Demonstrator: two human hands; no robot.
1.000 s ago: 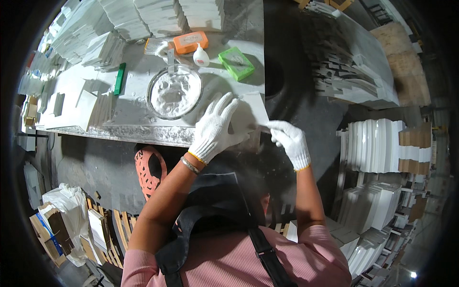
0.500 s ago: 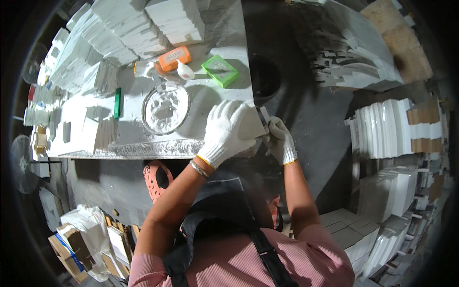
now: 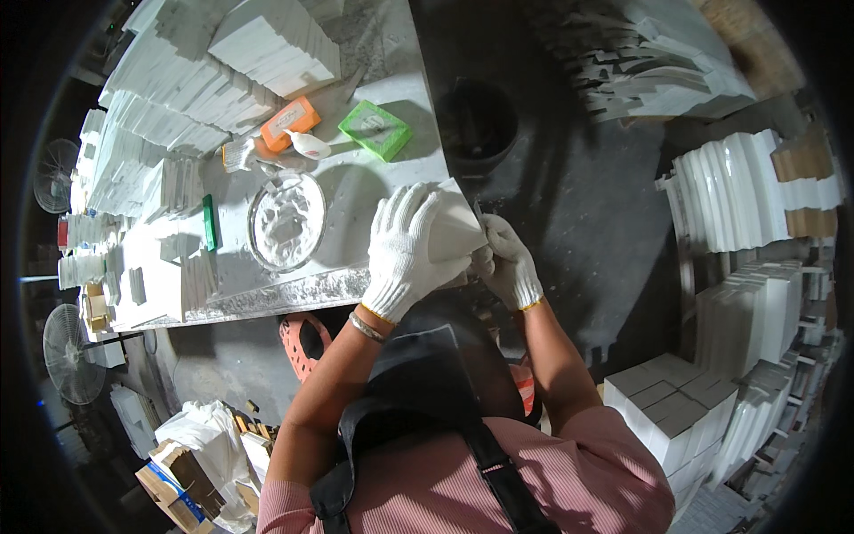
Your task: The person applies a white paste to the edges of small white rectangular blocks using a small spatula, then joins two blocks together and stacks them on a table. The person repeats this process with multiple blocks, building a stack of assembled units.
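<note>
My left hand (image 3: 405, 242), in a white knit glove, spans a flat white tile (image 3: 460, 222) at the right corner of the worktable. Its fingers lie toward the tile's far edge and its thumb along the near side. My right hand (image 3: 511, 264), gloved too, is closed just beyond the tile's right edge. Between its fingers a thin greyish piece (image 3: 479, 219) stands against that edge; its kind cannot be made out. Left of my left hand sits a round clear dish (image 3: 324, 220) with white powder or paste in it.
Behind the dish lie an orange box (image 3: 290, 123), a white squeeze bottle (image 3: 308, 145) and a green box (image 3: 375, 130). A green bar (image 3: 209, 222) lies farther left, near tall tile stacks (image 3: 276, 49). A dark bucket (image 3: 478, 125) stands on the floor beside the table (image 3: 356, 273).
My view has turned, so the table sits differently in the picture. The right hand has shifted along the tile's edge, and the thin piece now shows narrower. My left hand stays on the tile.
</note>
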